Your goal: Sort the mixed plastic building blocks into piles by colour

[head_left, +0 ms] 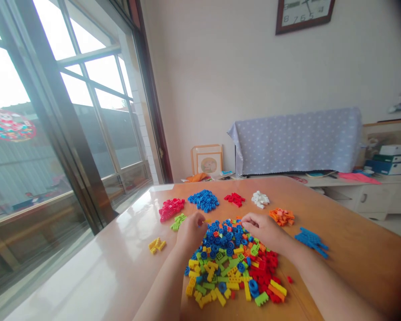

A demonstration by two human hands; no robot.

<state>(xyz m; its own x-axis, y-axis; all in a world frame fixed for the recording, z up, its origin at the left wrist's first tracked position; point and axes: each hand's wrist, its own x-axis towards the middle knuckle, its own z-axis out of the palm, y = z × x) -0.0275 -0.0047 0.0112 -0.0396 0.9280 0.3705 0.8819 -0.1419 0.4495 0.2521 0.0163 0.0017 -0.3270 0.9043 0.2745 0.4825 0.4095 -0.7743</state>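
Curled at the far left of the mixed heap [225, 256] with the left hand [192, 226], at its far right with the right hand [256, 224]; cannot tell whether pinching anything. Already parted into a yellow pile [157, 245] and green pile [178, 221] at left, pink pile [171, 209], blue pile [203, 200], red pile [234, 199] and white pile [260, 199] beyond, orange pile [282, 216] and blue bars [309, 238] at right. Judging by the near jumble, only partway.

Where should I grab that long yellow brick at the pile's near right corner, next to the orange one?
Probably put your grip on its right end, coming from the right: the long yellow brick is narrow, that end points toward bare table, and the orange brick lies along its near side.
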